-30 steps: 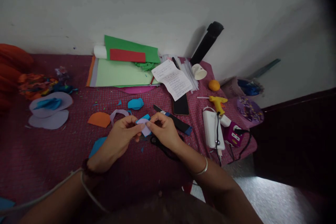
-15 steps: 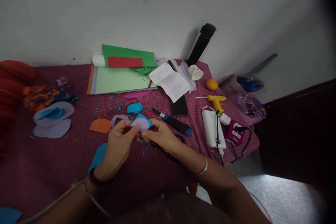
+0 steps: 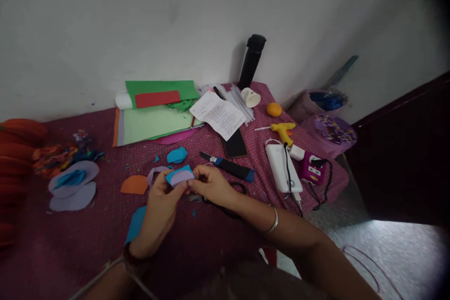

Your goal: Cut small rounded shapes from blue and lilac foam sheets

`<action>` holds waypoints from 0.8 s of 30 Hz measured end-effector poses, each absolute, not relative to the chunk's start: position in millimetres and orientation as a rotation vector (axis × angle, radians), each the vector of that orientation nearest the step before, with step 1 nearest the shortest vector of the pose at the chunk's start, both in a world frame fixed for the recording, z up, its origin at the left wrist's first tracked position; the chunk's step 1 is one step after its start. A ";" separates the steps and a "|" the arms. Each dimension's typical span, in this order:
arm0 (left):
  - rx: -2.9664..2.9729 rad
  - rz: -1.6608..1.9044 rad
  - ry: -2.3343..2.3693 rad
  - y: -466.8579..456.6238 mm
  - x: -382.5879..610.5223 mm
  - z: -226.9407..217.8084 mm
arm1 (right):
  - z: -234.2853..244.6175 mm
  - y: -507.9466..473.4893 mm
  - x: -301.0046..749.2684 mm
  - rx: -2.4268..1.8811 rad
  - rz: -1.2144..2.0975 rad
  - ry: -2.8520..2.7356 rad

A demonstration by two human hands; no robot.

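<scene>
My left hand (image 3: pixel 162 199) and my right hand (image 3: pixel 211 184) meet over the maroon checked cloth (image 3: pixel 87 234). Together they pinch a small paper piece (image 3: pixel 179 176), lavender on top with blue showing at its far edge. Both hands have their fingers closed on it. Black scissors (image 3: pixel 225 197) lie on the cloth just under my right wrist. A blue paper scrap (image 3: pixel 135 222) lies beside my left wrist.
An orange cut-out (image 3: pixel 134 184), a blue cut-out (image 3: pixel 176 154) and a utility knife (image 3: pixel 228 167) lie ahead. Coloured paper sheets (image 3: pixel 151 119), a handwritten note (image 3: pixel 218 115), a phone (image 3: pixel 235 144), a black bottle (image 3: pixel 251 61), a yellow glue gun (image 3: pixel 283 129), a white power bank (image 3: pixel 279 166) and lavender discs (image 3: pixel 72 187) surround them.
The paper piece has turned from hanging down to lying flatter between my fingers. My view has swung, so the table items sit lower and further left.
</scene>
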State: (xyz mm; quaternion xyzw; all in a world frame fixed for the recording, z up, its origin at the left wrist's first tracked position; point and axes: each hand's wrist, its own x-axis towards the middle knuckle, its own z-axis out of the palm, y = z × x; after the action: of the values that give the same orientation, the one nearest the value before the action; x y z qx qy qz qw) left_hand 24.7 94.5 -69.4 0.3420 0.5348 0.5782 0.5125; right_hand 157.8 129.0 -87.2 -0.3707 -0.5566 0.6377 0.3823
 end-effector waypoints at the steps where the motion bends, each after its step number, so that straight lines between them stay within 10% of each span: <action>1: 0.806 1.402 1.280 94.2 25.7 -68.4 | -87.3 129.1 157.9 -0.944 1.656 -1.410; 14: 0.773 1.242 1.409 91.7 2.6 -50.6 | -68.6 134.0 173.4 -0.881 1.558 -1.705; 24: 0.432 1.518 1.210 72.3 -12.3 -19.6 | -69.7 68.3 256.7 -1.308 0.741 -2.569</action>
State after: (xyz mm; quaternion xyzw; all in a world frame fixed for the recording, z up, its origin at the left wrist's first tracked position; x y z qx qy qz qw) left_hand -12.3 72.3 -19.6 0.1822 0.5100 0.6401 0.5450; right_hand 256.7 68.3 -69.7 -0.4379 -0.8602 0.2481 0.0822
